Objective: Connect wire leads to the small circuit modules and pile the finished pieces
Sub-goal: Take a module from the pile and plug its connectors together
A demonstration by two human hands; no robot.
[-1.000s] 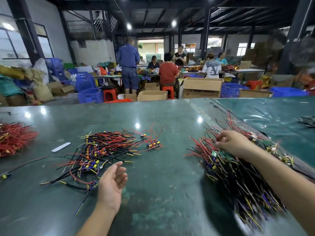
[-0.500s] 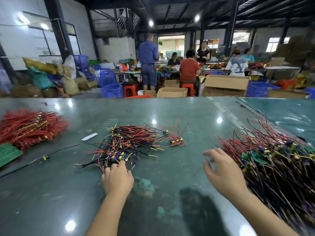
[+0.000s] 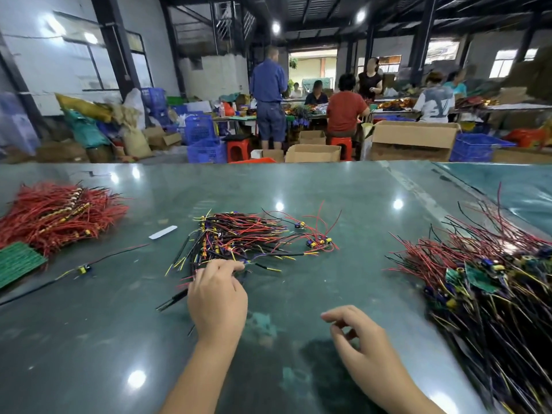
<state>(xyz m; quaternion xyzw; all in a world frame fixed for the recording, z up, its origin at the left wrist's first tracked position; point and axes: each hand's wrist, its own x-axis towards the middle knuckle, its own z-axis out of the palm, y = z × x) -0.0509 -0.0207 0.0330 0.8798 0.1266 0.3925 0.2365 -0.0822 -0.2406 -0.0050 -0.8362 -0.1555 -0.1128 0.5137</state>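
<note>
A pile of black, red and yellow wire leads with small blue and yellow modules [image 3: 239, 237] lies in the middle of the dark green table [image 3: 313, 189]. My left hand [image 3: 218, 297] rests palm down on the pile's near edge, fingers curled, with the fingertips pinching wires there. My right hand [image 3: 358, 339] hovers over bare table to the right, fingers loosely curled and holding nothing. A bigger heap of wired pieces with green boards [image 3: 493, 282] fills the right side.
A bundle of red wires [image 3: 59, 216] and a green board panel [image 3: 18, 261] lie at the left. One loose wired module [image 3: 83, 268] and a white strip [image 3: 162, 232] sit between them and the middle pile. People work at tables beyond the far edge.
My right hand left the right heap and came back toward the near middle, holding nothing. My left hand turned palm down and moved forward onto the middle pile's near edge.
</note>
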